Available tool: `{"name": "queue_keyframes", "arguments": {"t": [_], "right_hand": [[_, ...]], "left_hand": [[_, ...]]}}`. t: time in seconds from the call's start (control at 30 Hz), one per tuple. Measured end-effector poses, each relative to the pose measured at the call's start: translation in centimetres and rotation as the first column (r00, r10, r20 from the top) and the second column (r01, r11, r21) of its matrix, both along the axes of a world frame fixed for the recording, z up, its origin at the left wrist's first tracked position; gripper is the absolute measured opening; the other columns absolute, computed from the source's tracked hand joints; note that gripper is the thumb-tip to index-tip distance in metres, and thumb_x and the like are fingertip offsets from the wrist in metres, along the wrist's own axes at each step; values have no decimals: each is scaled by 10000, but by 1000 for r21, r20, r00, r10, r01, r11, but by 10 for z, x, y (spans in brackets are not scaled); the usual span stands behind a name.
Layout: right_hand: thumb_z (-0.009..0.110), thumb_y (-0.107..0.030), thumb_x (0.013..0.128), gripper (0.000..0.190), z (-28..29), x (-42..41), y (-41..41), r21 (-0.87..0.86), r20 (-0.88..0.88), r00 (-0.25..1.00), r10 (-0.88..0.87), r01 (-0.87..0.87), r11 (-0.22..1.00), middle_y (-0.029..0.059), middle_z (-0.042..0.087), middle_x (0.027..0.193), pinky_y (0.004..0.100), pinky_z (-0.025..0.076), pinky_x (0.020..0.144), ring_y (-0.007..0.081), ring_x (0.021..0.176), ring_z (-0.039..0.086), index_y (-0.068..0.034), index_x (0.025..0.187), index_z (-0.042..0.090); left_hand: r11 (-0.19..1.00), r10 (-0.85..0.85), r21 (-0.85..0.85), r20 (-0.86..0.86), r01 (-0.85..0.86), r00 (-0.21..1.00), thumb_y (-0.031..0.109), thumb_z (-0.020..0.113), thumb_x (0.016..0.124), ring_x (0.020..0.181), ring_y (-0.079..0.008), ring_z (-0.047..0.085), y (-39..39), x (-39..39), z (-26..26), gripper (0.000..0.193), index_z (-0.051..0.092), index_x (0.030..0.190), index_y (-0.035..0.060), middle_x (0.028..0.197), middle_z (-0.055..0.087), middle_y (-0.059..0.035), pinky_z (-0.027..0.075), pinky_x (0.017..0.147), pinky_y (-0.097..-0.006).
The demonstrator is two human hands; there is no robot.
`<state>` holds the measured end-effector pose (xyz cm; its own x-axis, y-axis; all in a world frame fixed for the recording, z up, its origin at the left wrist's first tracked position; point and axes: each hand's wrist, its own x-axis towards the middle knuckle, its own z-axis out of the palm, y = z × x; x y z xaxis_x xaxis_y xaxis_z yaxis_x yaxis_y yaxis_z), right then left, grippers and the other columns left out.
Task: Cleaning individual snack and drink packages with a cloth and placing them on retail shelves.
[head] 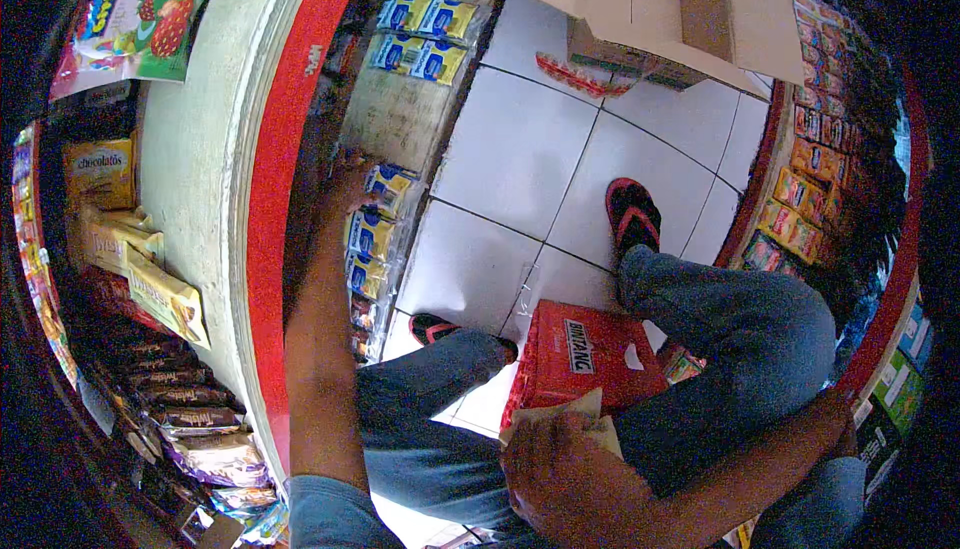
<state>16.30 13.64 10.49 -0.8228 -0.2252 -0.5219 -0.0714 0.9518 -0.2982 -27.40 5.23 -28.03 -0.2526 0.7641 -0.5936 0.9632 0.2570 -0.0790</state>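
My left hand (352,181) reaches into the lower shelf at left, at the near end of a strip of yellow and blue sachets (375,238). Its fingers are dark and blurred, so I cannot tell whether it grips anything. My right hand (562,466) is closed around a light brown piece of cloth or paper (559,410), just over my lap. Behind that hand, a red box (589,354) with white lettering lies on the floor between my legs. More yellow and blue sachets (424,39) lie farther along the same shelf.
An open cardboard box (622,1) stands on the white tiled floor (517,129), beside a red patterned strip (574,78). A red-edged shelf (274,196) with wafer packs (169,294) runs along the left. Shelves of small packets (799,193) line the right.
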Motion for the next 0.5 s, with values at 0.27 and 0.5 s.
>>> {"name": "queue_keyframes", "arguments": {"t": [0.27, 0.5], "right_hand": [[581, -244, 846, 285, 7, 1, 5, -12, -17, 999, 31, -31, 999, 107, 618, 891, 428, 462, 729, 257, 909, 582, -22, 987, 690], [614, -247, 818, 287, 3, 7, 6, -27, -22, 999, -33, 33, 999, 111, 641, 910, 436, 483, 722, 260, 876, 599, -13, 962, 697]], "left_hand": [[1000, 2, -18, -62, -3, 998, 471, 835, 658, 1396, -385, 349, 1, 35, 21, 850, 499, 1416, 282, 1475, 412, -167, 351, 1127, -477], [998, -50, 32, -88, 53, 995, 517, 838, 635, 1381, -378, 380, 18, 42, 28, 982, 384, 1486, 337, 1496, 386, -203, 389, 1086, -514]]}}
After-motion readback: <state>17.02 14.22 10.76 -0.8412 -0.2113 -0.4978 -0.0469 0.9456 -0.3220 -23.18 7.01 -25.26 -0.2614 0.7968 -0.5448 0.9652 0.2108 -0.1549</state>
